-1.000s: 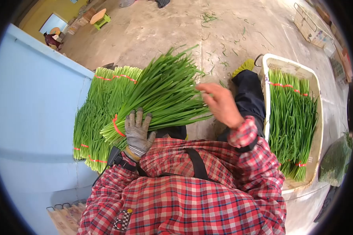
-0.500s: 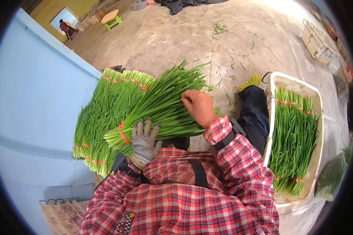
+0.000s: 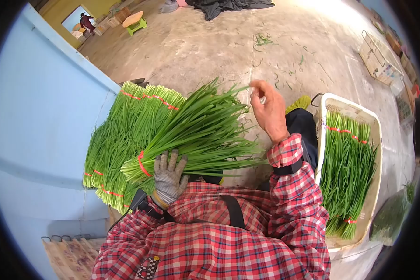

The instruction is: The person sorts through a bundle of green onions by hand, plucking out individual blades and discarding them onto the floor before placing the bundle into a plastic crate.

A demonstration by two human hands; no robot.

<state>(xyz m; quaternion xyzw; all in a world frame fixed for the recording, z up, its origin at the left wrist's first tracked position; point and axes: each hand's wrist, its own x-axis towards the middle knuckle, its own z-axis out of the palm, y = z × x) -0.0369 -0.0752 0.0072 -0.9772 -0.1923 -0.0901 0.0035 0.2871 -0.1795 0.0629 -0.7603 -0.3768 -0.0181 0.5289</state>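
Observation:
A bunch of garlic chives (image 3: 196,128) lies slantwise in front of me, a red band round its pale stem end and its green leaves fanned out to the right. My left hand (image 3: 169,175), in a grey glove, grips the bunch just right of the band, fingers across the top. My bare right hand (image 3: 269,108) is raised beyond the leaf tips, thumb and forefinger curled together in a pinch. A leaf tip reaches close to these fingers; what they hold, if anything, I cannot make out. Under and left of the bunch lie several more banded chive bunches (image 3: 121,126).
A white plastic crate (image 3: 377,140) with banded chives stands at my right. A blue panel (image 3: 37,116) rises on the left. Leaf scraps (image 3: 263,40) litter the concrete floor. Farther off are a small green-legged stool (image 3: 134,23), a dark cloth (image 3: 219,5) and a person (image 3: 86,22).
My right hand has moved up and right, from over the leaves to past their tips. The leaves have spread lower on the right. My left hand has kept its place on the bunch.

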